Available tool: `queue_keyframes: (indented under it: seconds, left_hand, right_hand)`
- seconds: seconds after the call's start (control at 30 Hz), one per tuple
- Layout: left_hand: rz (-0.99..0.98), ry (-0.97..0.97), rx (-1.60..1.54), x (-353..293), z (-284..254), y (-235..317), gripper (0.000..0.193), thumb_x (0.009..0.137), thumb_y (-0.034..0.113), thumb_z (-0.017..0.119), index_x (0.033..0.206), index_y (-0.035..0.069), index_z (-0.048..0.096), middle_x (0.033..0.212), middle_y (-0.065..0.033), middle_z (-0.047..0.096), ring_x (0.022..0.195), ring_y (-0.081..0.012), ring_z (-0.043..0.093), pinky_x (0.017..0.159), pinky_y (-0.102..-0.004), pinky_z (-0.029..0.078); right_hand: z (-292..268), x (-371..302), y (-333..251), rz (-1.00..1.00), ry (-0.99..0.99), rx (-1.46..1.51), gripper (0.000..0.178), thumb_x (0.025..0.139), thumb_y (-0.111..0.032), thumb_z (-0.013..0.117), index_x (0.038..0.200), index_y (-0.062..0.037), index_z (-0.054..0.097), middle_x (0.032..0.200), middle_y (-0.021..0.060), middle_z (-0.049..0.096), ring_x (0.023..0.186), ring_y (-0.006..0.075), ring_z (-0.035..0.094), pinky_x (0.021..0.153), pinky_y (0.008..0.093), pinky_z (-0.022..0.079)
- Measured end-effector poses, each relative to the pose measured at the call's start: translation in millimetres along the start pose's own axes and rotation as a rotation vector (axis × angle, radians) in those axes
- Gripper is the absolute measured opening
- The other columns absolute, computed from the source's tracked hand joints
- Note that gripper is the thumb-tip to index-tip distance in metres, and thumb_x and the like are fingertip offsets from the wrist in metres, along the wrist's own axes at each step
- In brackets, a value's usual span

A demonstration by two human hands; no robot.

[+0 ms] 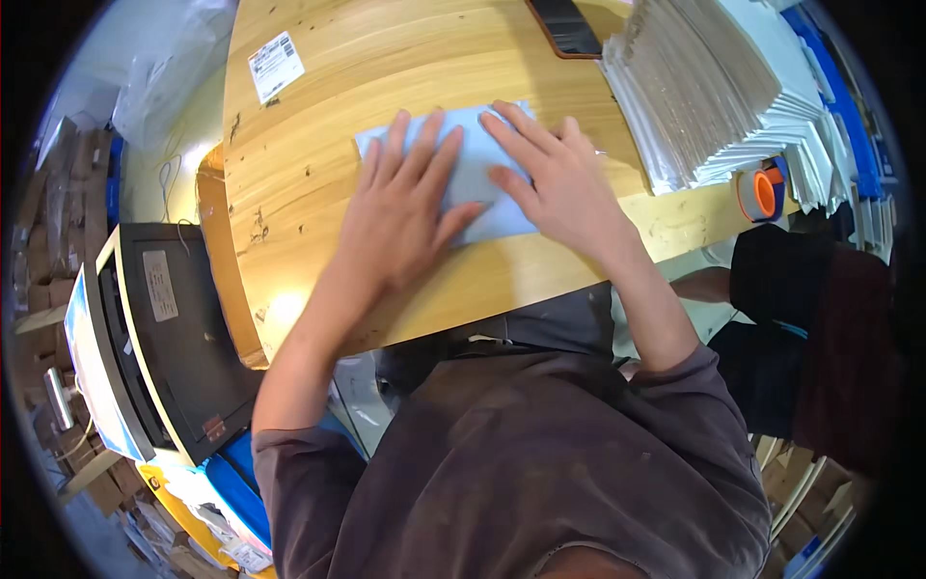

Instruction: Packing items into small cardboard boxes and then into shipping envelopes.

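Note:
A light-blue flat piece (463, 183), like a folded sheet or packet, lies on the wooden table (318, 212) in front of me. My left hand (405, 198) rests on its left part, palm down with the fingers stretched out and spread. On its right part lies my right hand (559, 183), fingers extended, thumb pointing inward. Both hands press flat on it and grip nothing. Its right end is mostly hidden under my right hand.
A tall stack of white padded envelopes (704, 96) fills the table's right side. Beside it lie a phone (567, 27) and an orange tape roll (760, 195). A printed label (277, 68) is at the far left. A black cabinet (183, 328) stands left; another person (801, 338) is at right.

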State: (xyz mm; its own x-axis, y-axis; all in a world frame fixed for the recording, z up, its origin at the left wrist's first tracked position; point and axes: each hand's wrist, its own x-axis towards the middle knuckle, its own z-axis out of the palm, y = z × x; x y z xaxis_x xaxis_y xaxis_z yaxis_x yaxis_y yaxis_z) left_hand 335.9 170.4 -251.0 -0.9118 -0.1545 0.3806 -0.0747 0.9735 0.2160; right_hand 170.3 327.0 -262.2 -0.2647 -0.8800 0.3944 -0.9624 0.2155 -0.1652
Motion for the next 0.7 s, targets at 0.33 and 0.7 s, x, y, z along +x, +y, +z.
queue_keyframes:
  seconds: [0.33, 0.7]
  left_hand:
    - [0.197, -0.210, -0.017, 54, 16, -24, 0.069, 0.098, 0.044, 0.061, 0.149, 0.001, 0.044, 0.157, -0.0214, 0.041, 0.147, -0.0466, 0.032, 0.123, -0.0522, 0.022]
    - [0.421, -0.204, -0.242, 87, 80, -32, 0.046, 0.098, 0.034, 0.058, 0.128, -0.002, 0.058, 0.139, -0.0196, 0.055, 0.126, -0.0374, 0.052, 0.105, -0.0452, 0.041]
  right_hand:
    - [18, -37, 39, 0.320, 0.174, 0.371, 0.025, 0.092, -0.016, 0.064, 0.112, -0.0026, 0.070, 0.113, 0.0117, 0.069, 0.096, 0.0292, 0.063, 0.084, 0.0370, 0.050]
    - [-281, -94, -1, 0.559, 0.648, 0.453, 0.028, 0.104, -0.018, 0.059, 0.127, -0.0030, 0.065, 0.086, 0.0057, 0.067, 0.058, 0.0074, 0.048, 0.056, 0.0212, 0.040]
